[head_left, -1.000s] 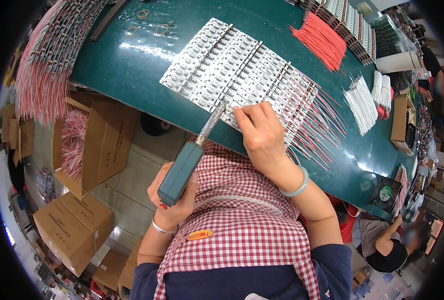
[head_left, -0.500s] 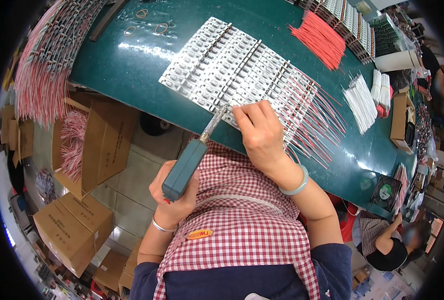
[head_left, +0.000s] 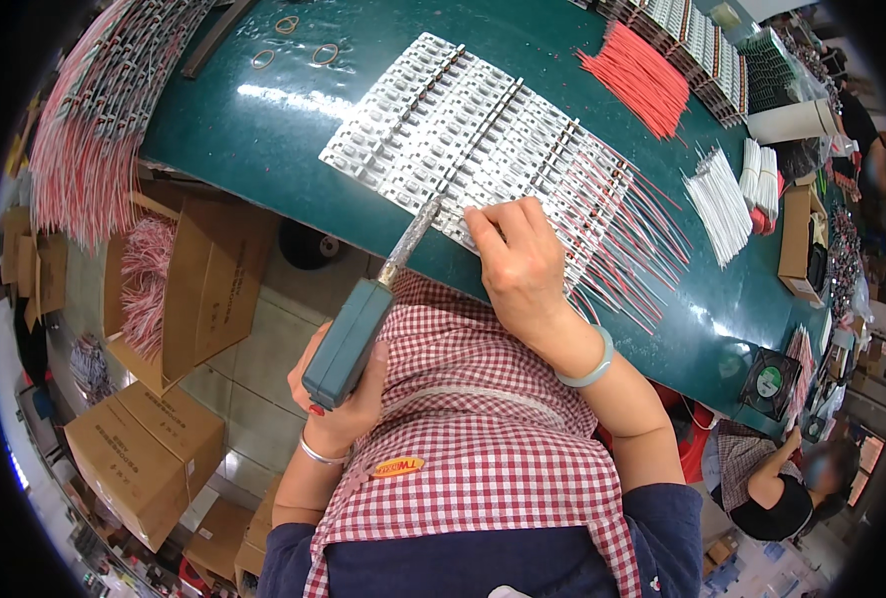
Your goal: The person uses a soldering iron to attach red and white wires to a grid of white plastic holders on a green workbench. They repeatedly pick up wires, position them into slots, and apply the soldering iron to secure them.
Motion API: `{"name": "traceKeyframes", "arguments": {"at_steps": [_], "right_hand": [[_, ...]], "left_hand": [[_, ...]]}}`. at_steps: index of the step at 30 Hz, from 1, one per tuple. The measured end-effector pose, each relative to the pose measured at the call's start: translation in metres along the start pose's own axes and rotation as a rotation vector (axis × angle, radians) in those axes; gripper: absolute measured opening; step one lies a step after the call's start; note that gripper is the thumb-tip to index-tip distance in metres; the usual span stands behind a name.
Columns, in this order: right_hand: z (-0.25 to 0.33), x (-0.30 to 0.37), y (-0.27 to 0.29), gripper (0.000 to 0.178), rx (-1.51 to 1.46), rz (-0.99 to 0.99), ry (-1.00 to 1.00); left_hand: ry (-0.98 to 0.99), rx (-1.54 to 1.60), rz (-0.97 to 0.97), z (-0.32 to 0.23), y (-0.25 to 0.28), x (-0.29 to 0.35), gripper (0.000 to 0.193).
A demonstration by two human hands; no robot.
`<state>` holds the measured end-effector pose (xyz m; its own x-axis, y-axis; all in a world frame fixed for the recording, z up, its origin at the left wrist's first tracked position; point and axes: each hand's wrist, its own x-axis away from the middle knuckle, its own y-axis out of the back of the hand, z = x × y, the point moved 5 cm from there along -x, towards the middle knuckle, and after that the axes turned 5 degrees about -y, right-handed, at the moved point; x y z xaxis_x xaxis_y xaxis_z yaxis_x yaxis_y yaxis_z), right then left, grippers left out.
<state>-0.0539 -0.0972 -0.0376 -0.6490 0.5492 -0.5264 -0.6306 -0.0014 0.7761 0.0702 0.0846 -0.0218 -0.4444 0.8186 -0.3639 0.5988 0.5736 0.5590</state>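
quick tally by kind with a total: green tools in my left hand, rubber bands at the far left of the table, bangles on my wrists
Green tool in the left hand: 1
Rubber bands: 3
Pale green bangle: 1
Silver bangle: 1
Total: 6

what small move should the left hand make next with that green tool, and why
Probably ease the green tool slightly right, toward the fingertips of the right hand. The left hand grips it, and its silver shaft ends at the near edge of the white panel, just left of those fingertips, with a gap between. What they pinch, if anything, is unclear.
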Motion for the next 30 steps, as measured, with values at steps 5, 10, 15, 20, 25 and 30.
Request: {"name": "traceKeyframes", "arguments": {"at_steps": [5,10,15,20,25,30], "right_hand": [[0.0041,0.0015,0.006,0.03,-0.009,-0.059,-0.04],[0.0056,0.006,0.0048,0.028,-0.032,-0.026,-0.057],[0.0049,0.0076,0.0041,0.027,-0.044,-0.004,-0.078],[0.0047,0.0094,0.0011,0.028,-0.049,0.001,-0.076],[0.0053,0.0084,0.0016,0.028,-0.052,0.002,-0.072],[0.0054,0.0086,0.0013,0.028,-0.037,0.002,-0.069]], "left_hand": [[0.006,0.018,-0.019,0.0003,0.002,0.0012,0.023],[0.014,0.038,-0.015,0.0015,0.0026,0.0025,0.023],[0.017,0.053,-0.003,0.0023,0.0004,0.0049,0.024],[0.008,0.044,0.021,0.0012,-0.0001,0.004,0.021],[0.002,0.011,0.039,0.0007,-0.0023,0.0044,0.017],[-0.018,-0.016,0.032,-0.0018,-0.0025,0.0015,0.015]]}}
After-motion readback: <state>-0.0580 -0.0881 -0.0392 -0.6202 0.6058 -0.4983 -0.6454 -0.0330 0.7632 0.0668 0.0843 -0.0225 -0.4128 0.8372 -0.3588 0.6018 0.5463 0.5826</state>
